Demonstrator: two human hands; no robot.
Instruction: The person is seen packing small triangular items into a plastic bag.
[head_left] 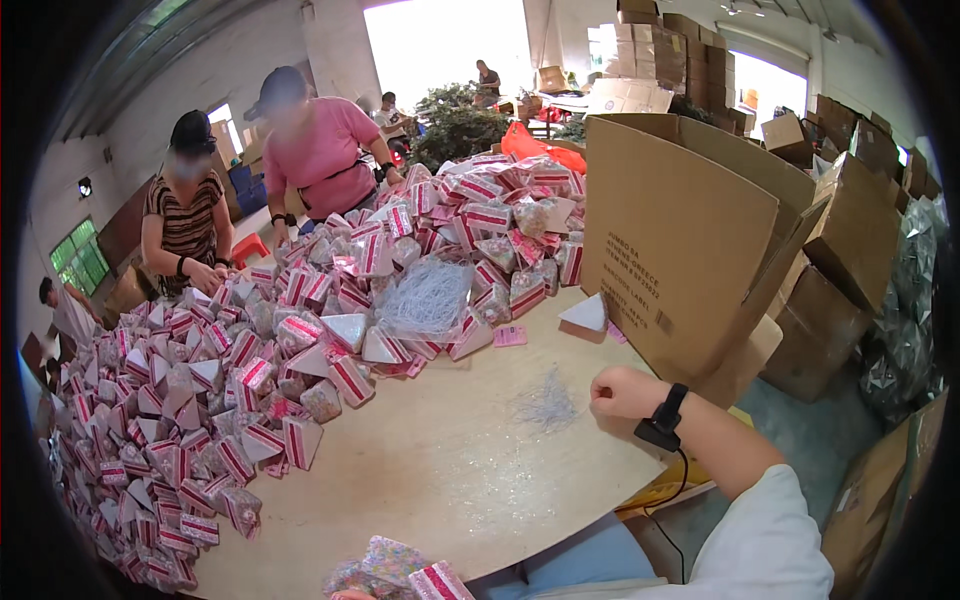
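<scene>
My right hand (pixel 622 392) rests over the right part of the table with its fingers curled in. What it may hold is hidden. Beside its fingertips lies a loose bunch of thin, pale plastic strands (pixel 545 402). At the lower edge, only a sliver of my left hand (pixel 350 595) shows, against a clear bag of small multicoloured pieces (pixel 390 560) with a pink-and-white card top (pixel 440 581); it appears to grip this bag. A clear bag full of similar pale strands (pixel 428 298) lies on the heap of packets.
A large heap of pink-and-white carded packets (pixel 240 400) covers the table's left and far sides. A tall open carton (pixel 680 230) stands at the right, a white-sided packet (pixel 586 314) beside it. Two co-workers, one in a pink shirt (pixel 335 150), one in stripes (pixel 185 220), handle packets across the table.
</scene>
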